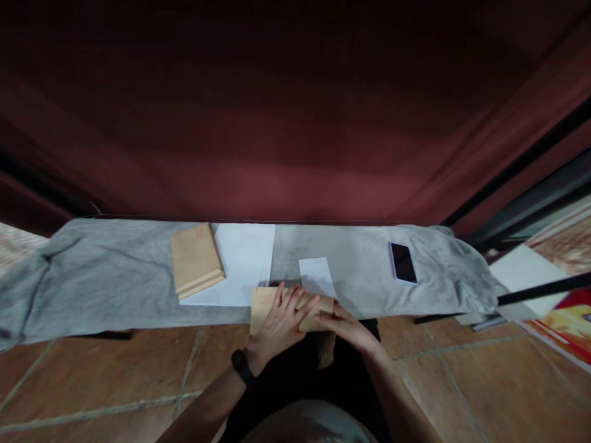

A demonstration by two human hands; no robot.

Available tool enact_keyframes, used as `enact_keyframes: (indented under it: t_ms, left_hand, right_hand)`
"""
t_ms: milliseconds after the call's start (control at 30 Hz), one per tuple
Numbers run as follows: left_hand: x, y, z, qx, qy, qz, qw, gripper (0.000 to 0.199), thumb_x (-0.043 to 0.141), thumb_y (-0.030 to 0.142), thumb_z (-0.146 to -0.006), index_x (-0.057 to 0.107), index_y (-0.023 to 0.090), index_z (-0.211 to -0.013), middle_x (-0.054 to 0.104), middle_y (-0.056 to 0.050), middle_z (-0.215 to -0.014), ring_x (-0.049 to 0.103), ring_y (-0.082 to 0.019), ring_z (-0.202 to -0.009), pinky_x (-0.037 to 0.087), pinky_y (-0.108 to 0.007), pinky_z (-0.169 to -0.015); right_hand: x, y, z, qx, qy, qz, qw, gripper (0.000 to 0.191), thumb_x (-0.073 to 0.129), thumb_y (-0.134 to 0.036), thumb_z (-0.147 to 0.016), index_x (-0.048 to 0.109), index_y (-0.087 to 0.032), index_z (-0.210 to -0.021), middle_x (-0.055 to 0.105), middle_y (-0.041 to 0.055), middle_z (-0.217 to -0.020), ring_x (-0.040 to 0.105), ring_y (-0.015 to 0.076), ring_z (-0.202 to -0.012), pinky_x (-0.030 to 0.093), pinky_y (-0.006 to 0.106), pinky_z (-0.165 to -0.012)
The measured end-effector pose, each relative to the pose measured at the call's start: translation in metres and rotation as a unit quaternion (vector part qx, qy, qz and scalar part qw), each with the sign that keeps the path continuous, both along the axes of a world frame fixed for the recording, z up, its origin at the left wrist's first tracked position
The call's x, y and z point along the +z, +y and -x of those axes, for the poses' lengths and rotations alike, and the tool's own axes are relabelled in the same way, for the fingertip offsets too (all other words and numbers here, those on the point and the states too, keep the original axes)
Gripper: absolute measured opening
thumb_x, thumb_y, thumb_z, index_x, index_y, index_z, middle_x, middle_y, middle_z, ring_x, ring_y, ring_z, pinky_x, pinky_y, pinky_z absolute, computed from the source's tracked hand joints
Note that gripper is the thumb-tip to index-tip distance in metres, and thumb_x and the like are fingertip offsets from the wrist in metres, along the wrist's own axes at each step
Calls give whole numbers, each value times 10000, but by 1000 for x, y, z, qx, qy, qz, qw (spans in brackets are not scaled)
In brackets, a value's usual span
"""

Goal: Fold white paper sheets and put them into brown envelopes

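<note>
While we look down over our lap, a brown envelope [260, 307] is between our two hands at the near edge of the bench [362, 243], its lower part showing past that edge. Our left hand [289, 315] lies palm down across the middle of it, the grip spread rather than closed, fingers pointing away from us. With our right hand [345, 325] we have the envelope's right end, that grip pinching it with the thumb on top; the other fingers are mostly hidden. Whether the paper rests on the cloth under our palm, we cannot tell.

Just beyond our hands we see a small white card [316, 274], its near end running down to the envelope. To the left we have a large white sheet [249, 255], and a stack of brown envelopes [196, 252] overlaps its left side. Well to the right we find a phone [404, 263], face up on the grey cloth [120, 264] that covers the bench. We wear a black band [242, 366] on our left wrist.
</note>
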State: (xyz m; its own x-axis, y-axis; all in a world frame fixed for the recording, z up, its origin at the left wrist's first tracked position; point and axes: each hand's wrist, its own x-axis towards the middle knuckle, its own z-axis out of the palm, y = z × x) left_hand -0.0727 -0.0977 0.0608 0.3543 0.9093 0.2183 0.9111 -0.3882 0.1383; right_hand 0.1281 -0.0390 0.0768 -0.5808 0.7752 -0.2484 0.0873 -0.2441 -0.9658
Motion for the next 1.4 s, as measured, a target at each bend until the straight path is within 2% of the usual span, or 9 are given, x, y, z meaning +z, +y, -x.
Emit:
enact_keyframes:
  t_ms: [300,467,633,800,933,1000,1067,1133,1400]
  left_hand:
    - [14,-1,21,-30,0,10,1000,939,777,318,-735,305,311,-1546,204,-141,-1649,165,-368,-1518,72,-638,-1203]
    - [14,-2,42,-32,6,9,999,921,741,218,-724,325,297,-1542,346,-148,-1580,236,-356,-1498,100,-620,-1209]
    - [11,-3,33,-49,13,-5,999,978,750,194,-692,299,299,-1553,325,-145,-1588,282,-361,-1473,148,-610,-1203]
    - [3,0,30,3,19,-13,1000,963,712,172,-690,300,268,-1555,522,-133,-1417,454,-329,-1354,227,-568,-1192]
    - [-4,0,41,79,8,-31,996,904,680,207,-734,302,196,-1556,568,-155,-1348,514,-323,-1289,292,-518,-1169]
    - [-8,-1,46,110,5,-40,993,907,684,256,-754,280,177,-1561,579,-159,-1327,529,-331,-1266,314,-517,-1153]
    - [-11,-2,47,130,8,-48,990,929,695,300,-759,256,171,-1567,580,-159,-1326,539,-336,-1250,330,-516,-1140]
    - [-13,-4,46,148,15,-57,987,929,694,322,-770,245,172,-1569,579,-158,-1329,546,-334,-1239,335,-507,-1135]
    - [-14,-18,35,202,38,-69,976,846,678,313,-792,316,167,-1542,587,-162,-1307,547,-344,-1206,329,-520,-1111]
  right_hand:
    - [-8,-10,-5,-39,87,146,985,507,750,-505,-798,694,-194,-1194,715,115,-1215,649,297,-1172,479,479,-1057]
    - [-6,-13,-15,-89,84,191,974,495,792,-488,-753,681,-197,-1137,745,105,-1118,679,287,-1114,542,425,-965]
    - [-10,-11,-3,-73,66,199,975,517,764,-496,-776,666,-168,-1164,731,114,-1154,680,278,-1093,517,434,-988]
    - [-10,2,4,-120,20,129,984,475,761,-524,-769,702,-200,-1110,731,78,-1144,652,268,-1123,474,418,-1043]
    - [-20,27,-1,-112,28,79,990,549,606,-589,-859,643,-203,-1249,711,87,-1174,691,249,-1029,540,398,-921]
    - [-28,42,-3,-133,-77,-12,988,490,553,-505,-896,618,-192,-1267,701,97,-1178,702,222,-960,555,358,-857]
    - [-37,57,-2,-149,-238,-138,950,390,511,-375,-919,615,-198,-1250,684,98,-1210,690,198,-965,538,329,-870]
    - [-42,68,2,-158,-303,-186,921,317,526,-298,-902,639,-195,-1180,686,103,-1180,665,210,-1024,505,332,-922]
    - [-42,75,31,-155,-473,-226,837,299,602,-240,-845,597,-135,-1125,644,186,-1178,603,292,-1131,447,340,-942]
